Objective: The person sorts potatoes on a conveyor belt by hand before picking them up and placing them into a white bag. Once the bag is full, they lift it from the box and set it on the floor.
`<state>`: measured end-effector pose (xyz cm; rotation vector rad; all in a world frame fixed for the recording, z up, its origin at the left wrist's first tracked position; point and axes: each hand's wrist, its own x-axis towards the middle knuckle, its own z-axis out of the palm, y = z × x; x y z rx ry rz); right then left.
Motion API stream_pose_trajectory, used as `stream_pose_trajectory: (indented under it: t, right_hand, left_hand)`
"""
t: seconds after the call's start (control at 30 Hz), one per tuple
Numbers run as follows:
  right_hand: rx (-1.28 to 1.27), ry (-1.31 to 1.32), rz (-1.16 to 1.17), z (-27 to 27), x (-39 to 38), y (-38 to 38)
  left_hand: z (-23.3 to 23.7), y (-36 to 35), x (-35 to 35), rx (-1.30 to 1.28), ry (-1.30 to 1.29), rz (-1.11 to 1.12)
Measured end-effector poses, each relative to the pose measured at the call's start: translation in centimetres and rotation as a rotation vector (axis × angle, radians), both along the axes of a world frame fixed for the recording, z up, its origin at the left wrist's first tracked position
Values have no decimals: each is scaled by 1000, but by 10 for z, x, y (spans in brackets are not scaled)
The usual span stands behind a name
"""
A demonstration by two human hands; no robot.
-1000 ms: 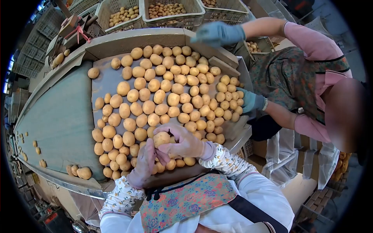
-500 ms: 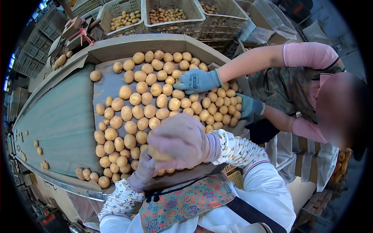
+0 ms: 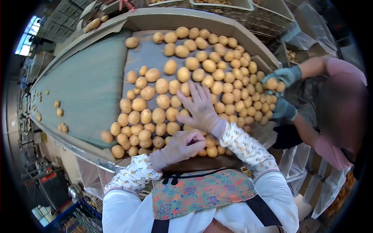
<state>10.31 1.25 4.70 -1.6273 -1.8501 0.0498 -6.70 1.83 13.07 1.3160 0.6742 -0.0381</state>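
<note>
Many round tan potatoes [image 3: 158, 115] lie spread over the grey sorting surface [image 3: 144, 58]. My right hand [image 3: 200, 108], in a pale thin glove, rests palm down over potatoes near the middle, its fingers spread. Below and to its left, my left hand [image 3: 180, 146], gloved alike, is curled at the near edge of the potatoes. Its fingertips and thumb are drawn together; what they hold, if anything, cannot be made out.
A green conveyor belt [image 3: 83, 83] carries a few potatoes on the left. At the right, a co-worker's blue-gloved hands [image 3: 285, 75] are at the potatoes, one holding some. Crates [image 3: 223, 9] of potatoes stand behind the far rim.
My hands have come apart; the right has opened and reached out over the potatoes. The co-worker's upper hand has drawn back right with potatoes. The view has shifted.
</note>
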Motion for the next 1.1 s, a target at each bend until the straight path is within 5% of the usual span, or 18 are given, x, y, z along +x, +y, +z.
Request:
stream_pose_trajectory:
  t: [0.03, 0.13, 0.23, 0.27, 0.33, 0.43, 0.5, 0.6, 0.7, 0.93, 1.1]
  right_hand:
    - [-114, -141, -10, -9, -5, -10]
    - [-93, 21, 44, -26, 40, 6]
    - [81, -47, -285, 1, 43, 10]
    - [-16, 101, -75, 7, 23, -5]
    - [-151, -70, 121, 4, 1, -27]
    - [-172, -102, 113, -9, 15, -23]
    - [-159, -81, 66, 3, 26, -20]
    - [-127, -143, -58, 10, -1, -33]
    - [-209, -100, 117, 17, -9, -34]
    - [-201, -99, 28, 16, 22, -42]
    - [-122, 8, 106, 12, 24, -39]
  left_hand:
    - [-2, 1, -1, 77, -8, -33]
    - [-7, -1, -2, 326, -163, -84]
    - [-3, 1, -1, 411, -88, -86]
    - [-7, 6, -1, 576, -152, -24]
    - [-16, 19, -2, 888, -275, 92]
    - [8, 78, -25, 1427, 28, 295]
    - [26, 116, -50, 1800, 488, 119]
    - [29, 152, -38, 1277, 1195, -146]
    - [13, 170, -11, 1092, 1209, -128]
    - [-26, 160, -16, 1370, 1081, -265]
    - [-17, 160, -14, 1331, 1067, -283]
